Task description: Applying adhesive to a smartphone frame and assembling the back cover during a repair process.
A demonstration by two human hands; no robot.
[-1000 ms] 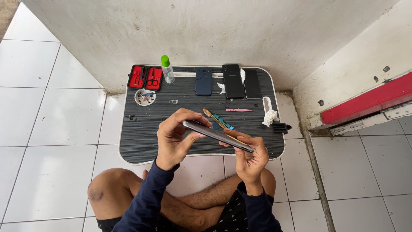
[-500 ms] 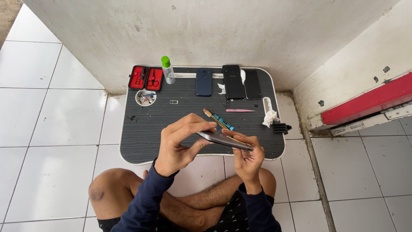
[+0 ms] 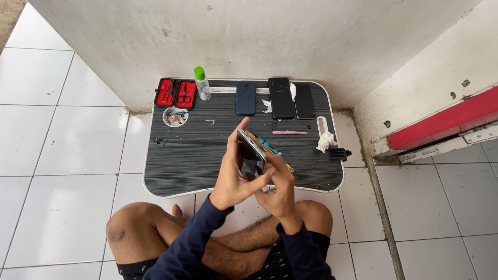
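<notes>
— What are the hands doing?

— Both are closed around a phone (image 3: 251, 154), a thin flat slab with a dark glassy face and a pale metal-looking edge. It is held tilted on its side above the near half of the low table (image 3: 171, 171). The left hand (image 3: 234, 176) wraps it from below, thumb and fingers pressed to its edges. The right hand (image 3: 279, 187) grips the lower corner, fingers curled tight.

— And the table itself?

— A rounded rectangle with a white rim and a dark top ribbed in fine lines. It stands on glossy white floor tiles against a rough, stained plaster wall.

— What lies on it?

— At the back left, an open red case (image 3: 176, 93) with small tools in it, and beside it a clear plastic bottle (image 3: 202, 85) with a green cap. Just in front of the case sits a small round dish (image 3: 175, 117) of tiny parts. Along the back edge lie a dark blue phone (image 3: 245, 98) and two black ones (image 3: 281, 97), flat and smooth, side by side. A slim pink tool (image 3: 289, 133) lies near the middle, a crumpled white tissue (image 3: 326, 141) to its right, and a small black block (image 3: 338, 153) at the right rim.

— Anything near the hands?

— A teal-handled tool (image 3: 270, 147) lies on the table just behind the held phone, partly hidden by it.
</notes>
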